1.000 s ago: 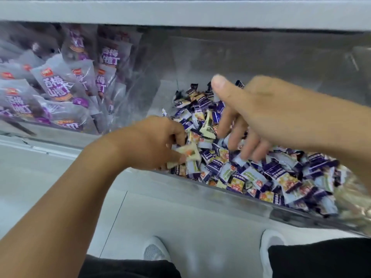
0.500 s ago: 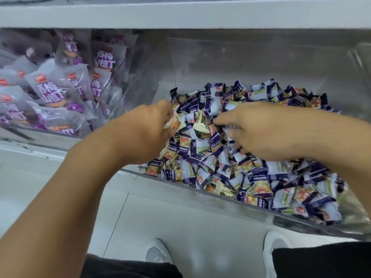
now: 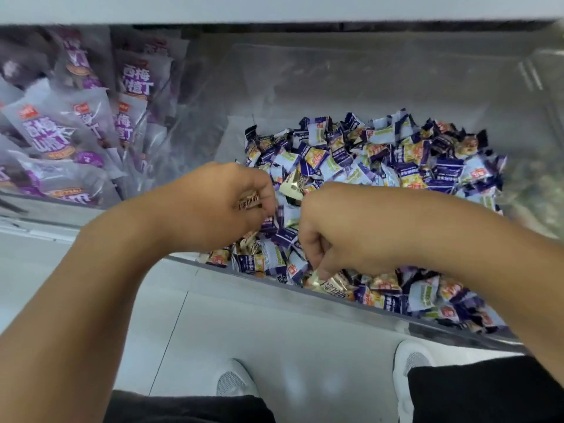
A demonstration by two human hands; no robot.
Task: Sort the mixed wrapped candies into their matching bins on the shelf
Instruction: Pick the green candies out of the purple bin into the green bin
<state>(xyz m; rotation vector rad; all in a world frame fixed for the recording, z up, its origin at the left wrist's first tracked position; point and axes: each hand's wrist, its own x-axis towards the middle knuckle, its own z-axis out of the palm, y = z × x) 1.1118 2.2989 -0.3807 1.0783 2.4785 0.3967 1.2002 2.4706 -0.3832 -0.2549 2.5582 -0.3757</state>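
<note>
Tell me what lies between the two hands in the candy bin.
In the head view, a gold-wrapped candy and purple-and-white candies of the pile lie between the left hand and right hand.

**Purple lettering on the big packets**

The large pale packets [image 3: 58,129] in the left bin carry purple Chinese characters; on one [image 3: 137,82] "西梅" reads clearly above a further, partly legible line. Each has a small red logo, too blurred to read. Print on the small candies [image 3: 381,154] is illegible.
</note>
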